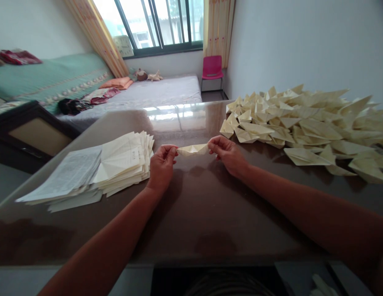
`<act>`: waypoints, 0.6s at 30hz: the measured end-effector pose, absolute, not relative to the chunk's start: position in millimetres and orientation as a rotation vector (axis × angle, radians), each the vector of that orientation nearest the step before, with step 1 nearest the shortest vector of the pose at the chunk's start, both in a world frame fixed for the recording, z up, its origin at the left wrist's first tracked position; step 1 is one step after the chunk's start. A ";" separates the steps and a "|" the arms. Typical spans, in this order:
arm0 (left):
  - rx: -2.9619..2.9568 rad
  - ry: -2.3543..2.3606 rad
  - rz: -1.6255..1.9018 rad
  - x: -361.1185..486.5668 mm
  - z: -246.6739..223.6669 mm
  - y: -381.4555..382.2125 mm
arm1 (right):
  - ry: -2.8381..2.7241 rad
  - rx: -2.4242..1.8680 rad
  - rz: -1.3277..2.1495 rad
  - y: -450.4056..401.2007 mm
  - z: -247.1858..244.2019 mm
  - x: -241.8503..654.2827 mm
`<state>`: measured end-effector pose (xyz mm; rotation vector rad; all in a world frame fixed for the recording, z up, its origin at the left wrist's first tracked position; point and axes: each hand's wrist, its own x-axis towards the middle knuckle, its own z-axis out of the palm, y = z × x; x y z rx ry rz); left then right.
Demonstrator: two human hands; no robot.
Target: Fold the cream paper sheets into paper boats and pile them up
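Note:
A folded cream paper boat (193, 150) is stretched between my two hands, a little above the glossy brown table (216, 205). My left hand (163, 163) pinches its left tip between thumb and fingers. At the opposite tip, my right hand (227, 153) is closed in a similar pinch. To the left of my left hand lies a stack of creased cream paper sheets (123, 158), overlapping a pile of printed sheets (68, 172). Beyond my right hand, a large heap of folded paper boats (302, 119) covers the table's right side.
Past the table's far edge is a bed (169, 90) with pillows and soft toys. A pink chair (212, 69) stands by the window. A dark wooden cabinet (33, 135) is at the left, and a white wall (302, 45) rises at the right.

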<state>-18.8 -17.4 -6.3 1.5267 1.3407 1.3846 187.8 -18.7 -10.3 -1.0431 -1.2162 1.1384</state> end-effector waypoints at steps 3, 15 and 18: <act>1.487 1.305 1.271 -18.6 -11.9 -14.5 | -1.096 -1.057 1.243 -15.8 -13.7 187.7; 2.086 1.020 0.959 -16.4 -16.5 -18.3 | -1.548 -0.984 1.167 -18.3 -14.0 190.1; 1.952 1.052 0.994 -15.2 -16.2 -19.1 | -1.525 -0.961 1.177 -20.0 -14.5 188.3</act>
